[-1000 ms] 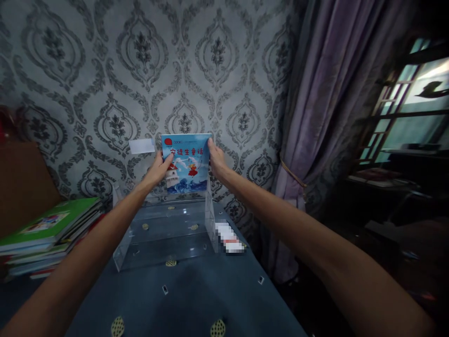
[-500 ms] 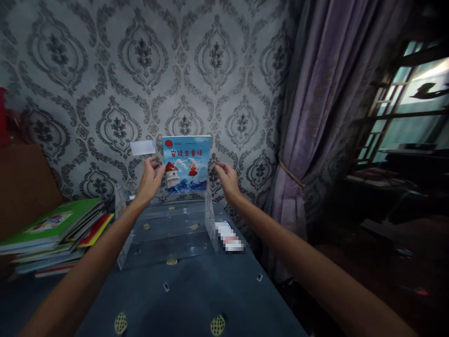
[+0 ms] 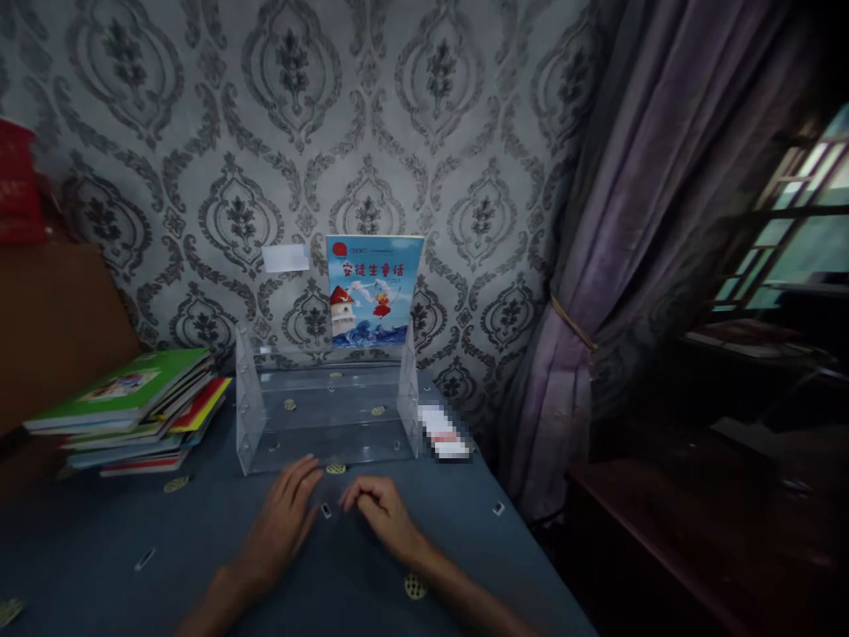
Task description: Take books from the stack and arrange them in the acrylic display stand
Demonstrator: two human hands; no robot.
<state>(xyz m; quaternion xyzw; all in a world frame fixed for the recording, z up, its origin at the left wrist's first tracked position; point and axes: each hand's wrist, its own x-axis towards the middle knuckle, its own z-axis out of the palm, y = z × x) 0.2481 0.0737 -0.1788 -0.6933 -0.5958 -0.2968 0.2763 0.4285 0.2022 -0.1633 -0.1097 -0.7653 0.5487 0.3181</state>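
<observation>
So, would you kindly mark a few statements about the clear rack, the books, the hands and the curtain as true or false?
1. The blue book stands at the right side of the clear rack, its cover facing the camera. True.
2. The left hand is gripping the blue book. False: it is in front of the rack, apart from the book.
3. A green book lies on top of the stack. True.
4. The stack is to the right of the rack. False: it is to the left.
5. The right hand is nearer the camera than the rack. True.
6. The curtain hangs untied. False: a tie gathers it.
</observation>
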